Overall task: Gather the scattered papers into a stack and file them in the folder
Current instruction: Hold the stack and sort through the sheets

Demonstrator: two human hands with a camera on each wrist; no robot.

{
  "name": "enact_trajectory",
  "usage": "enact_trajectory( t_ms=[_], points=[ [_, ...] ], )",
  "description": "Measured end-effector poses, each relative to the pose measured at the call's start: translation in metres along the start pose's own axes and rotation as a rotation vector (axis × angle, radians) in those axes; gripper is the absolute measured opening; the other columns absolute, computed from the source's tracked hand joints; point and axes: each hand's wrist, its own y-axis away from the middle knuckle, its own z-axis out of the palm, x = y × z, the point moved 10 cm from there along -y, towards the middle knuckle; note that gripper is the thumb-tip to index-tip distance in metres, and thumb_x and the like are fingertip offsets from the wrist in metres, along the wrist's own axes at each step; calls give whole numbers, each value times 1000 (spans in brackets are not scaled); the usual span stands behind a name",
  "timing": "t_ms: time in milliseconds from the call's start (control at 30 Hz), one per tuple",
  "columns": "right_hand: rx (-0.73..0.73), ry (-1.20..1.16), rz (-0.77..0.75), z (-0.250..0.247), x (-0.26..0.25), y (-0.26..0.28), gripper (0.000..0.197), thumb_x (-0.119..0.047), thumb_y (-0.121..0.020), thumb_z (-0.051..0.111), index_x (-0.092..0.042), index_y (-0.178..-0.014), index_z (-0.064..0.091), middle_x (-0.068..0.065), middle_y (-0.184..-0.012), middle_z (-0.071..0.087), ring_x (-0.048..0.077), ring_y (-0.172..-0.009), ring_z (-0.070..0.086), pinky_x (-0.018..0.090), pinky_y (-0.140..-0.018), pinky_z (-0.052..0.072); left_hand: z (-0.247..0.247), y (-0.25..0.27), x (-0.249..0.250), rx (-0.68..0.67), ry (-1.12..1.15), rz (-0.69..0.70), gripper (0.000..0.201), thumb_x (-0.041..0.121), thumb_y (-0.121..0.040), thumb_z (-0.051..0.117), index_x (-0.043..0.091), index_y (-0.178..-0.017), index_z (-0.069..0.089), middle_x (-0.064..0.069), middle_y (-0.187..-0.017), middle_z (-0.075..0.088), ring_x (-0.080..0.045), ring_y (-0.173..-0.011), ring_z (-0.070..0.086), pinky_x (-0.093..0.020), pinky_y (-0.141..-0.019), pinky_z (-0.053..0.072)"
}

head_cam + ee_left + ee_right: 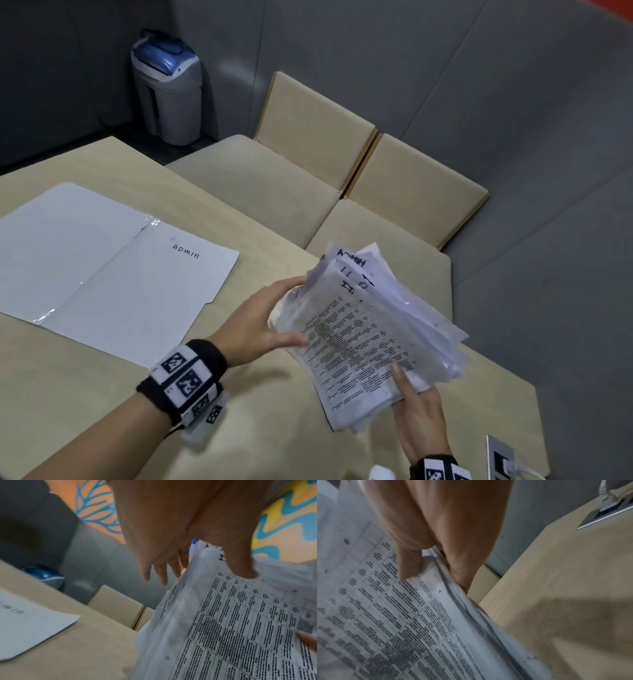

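The left hand grips the left side of a thick, messy stack of white printed papers, with its thumb lying on the top sheet and its fingers tucked under. The right hand pinches the near corner of the same stack, thumb on top and fingers below. In the left wrist view the left hand has its thumb on the top page and its fingers behind the pile. In the right wrist view the right hand squeezes the edge of the sheets the same way.

The stack is held up above the pale wooden table, at the lower right of the head view. The sheets are not lined up; their corners fan out at the top and right. The top page has a grid full of small black print and the letters "I.T." written by hand. Little punched holes show along one edge.

At the left of the head view a white paper folder lies flat and open on the table. The word "ADMIN" is written on its right half. No pages lie inside it.

Beyond the table are tan padded seats. In the upper left stands a grey bin with a blue lid. A silver socket plate with a white plug sits at the table's lower right.
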Motion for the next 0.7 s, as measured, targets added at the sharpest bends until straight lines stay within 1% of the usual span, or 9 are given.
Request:
enact_trajectory(
  t_ms=[67,133,233,300,400,500,567,633,700],
  points=[
    [0,7,-3,0,-7,2,46,-12,-82,69,1,-125,63,20,-111,76,39,-112,68,45,-94,57,-4,-10,10,68,-31,89,58,25,-93,70,22,-147,47,11,-147,54,-3,-133,51,-27,-111,42],
    [-13,36,1,1,-15,4,28,-6,-87,62,-6,-114,67,14,-102,79,34,-103,73,35,-83,62,-15,-15,11,173,11,76,36,18,-101,57,23,-137,58,9,-132,65,-4,-114,64,-23,-96,50],
    [-18,32,-10,-1,-23,6,31,3,-93,54,-14,-116,66,9,-105,80,23,-95,77,33,-82,62,-28,-22,12,277,23,57,25,13,-99,59,21,-116,75,1,-99,77,-14,-83,69,-32,-74,54],
    [-15,40,-8,-2,-26,7,31,0,-90,57,-10,-118,66,11,-105,80,25,-94,77,39,-85,60,-32,-23,14,304,91,52,24,8,-97,63,18,-111,79,1,-98,80,-16,-87,73,-36,-79,59],
    [-27,136,11,2,-22,4,35,-13,-79,69,3,-109,70,22,-104,78,40,-99,74,54,-92,56,-27,-24,21,288,275,50,28,3,-96,62,21,-105,80,6,-103,81,-12,-99,76,-26,-90,59],
    [-42,214,40,12,-11,5,38,-29,-70,85,0,-94,78,25,-101,77,45,-96,73,60,-91,54,-8,-25,16,230,318,4,15,23,-94,66,27,-90,81,-1,-85,79,-14,-83,73,-32,-79,57],
    [-41,187,53,16,-8,6,33,-22,-72,83,-3,-98,79,25,-105,77,44,-99,73,62,-95,52,-3,-24,11,212,339,-11,32,47,-89,64,19,-79,78,-8,-71,65,-17,-69,58,-35,-69,46],
    [-60,180,37,19,-12,8,26,-12,-79,74,-2,-103,77,24,-107,77,43,-100,73,63,-97,50,-1,-22,13,194,341,29,43,47,-92,55,10,-89,77,-3,-88,68,-12,-84,65,-34,-78,49],
    [-70,182,-3,23,-24,9,21,-13,-79,71,-8,-97,79,22,-103,78,38,-95,75,56,-90,56,-5,-20,18,187,351,41,51,51,-95,46,12,-111,74,2,-120,66,-11,-112,66,-31,-97,53]
  ],
)
